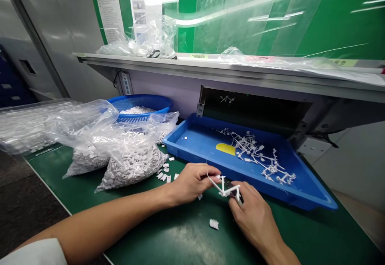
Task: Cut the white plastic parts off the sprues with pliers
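My left hand (194,181) is closed, thumb and fingers pinching a white plastic sprue (223,190) with thin angled branches. Just right of it, my right hand (254,213) is closed around a small dark hand tool (228,184), mostly hidden by the fingers and the sprue. The sprue's right end lies against the right fingers. A loose white plastic piece (213,224) rests on the green table below the hands. More small white pieces (164,176) are scattered left of my left hand.
A blue tray (192,152) behind the hands holds a tangle of white sprues (249,144) and a yellow piece (225,149). Clear bags of white parts (132,164) stand at left, before a blue basket (162,103). A shelf (186,66) overhangs the table (168,233).
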`<state>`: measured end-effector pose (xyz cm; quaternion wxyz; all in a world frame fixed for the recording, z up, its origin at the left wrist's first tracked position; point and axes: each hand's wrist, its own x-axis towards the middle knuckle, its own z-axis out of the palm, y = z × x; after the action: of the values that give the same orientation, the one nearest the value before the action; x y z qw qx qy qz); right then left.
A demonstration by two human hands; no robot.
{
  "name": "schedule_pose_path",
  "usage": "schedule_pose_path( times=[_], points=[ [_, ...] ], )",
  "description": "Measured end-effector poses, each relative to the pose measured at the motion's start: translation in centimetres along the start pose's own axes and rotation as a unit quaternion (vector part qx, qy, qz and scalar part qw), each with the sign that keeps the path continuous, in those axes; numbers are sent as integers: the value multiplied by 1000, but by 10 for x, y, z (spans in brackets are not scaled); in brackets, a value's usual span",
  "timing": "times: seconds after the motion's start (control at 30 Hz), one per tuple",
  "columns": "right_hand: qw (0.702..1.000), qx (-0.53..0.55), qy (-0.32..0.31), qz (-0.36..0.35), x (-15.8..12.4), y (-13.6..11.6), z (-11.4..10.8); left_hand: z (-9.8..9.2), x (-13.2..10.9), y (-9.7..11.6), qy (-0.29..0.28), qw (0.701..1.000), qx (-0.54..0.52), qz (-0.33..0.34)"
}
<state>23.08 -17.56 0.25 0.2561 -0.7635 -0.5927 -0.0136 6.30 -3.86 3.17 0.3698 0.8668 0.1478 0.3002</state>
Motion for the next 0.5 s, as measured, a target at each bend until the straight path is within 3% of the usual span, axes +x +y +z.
schedule_pose_path(
  times=[0.27, 0.4, 0.5],
  points=[
    [1000, 6, -13, 2, -2, -9, 0, 8, -1, 2, -6, 999, -43, -2],
    [1000, -1, 11, -5, -3, -7, 1, 11, -7, 0, -1, 998, -58, -16],
    [997, 70, 23, 26, -4, -7, 4, 8, -6, 1, -3, 999, -51, -15]
  ],
)
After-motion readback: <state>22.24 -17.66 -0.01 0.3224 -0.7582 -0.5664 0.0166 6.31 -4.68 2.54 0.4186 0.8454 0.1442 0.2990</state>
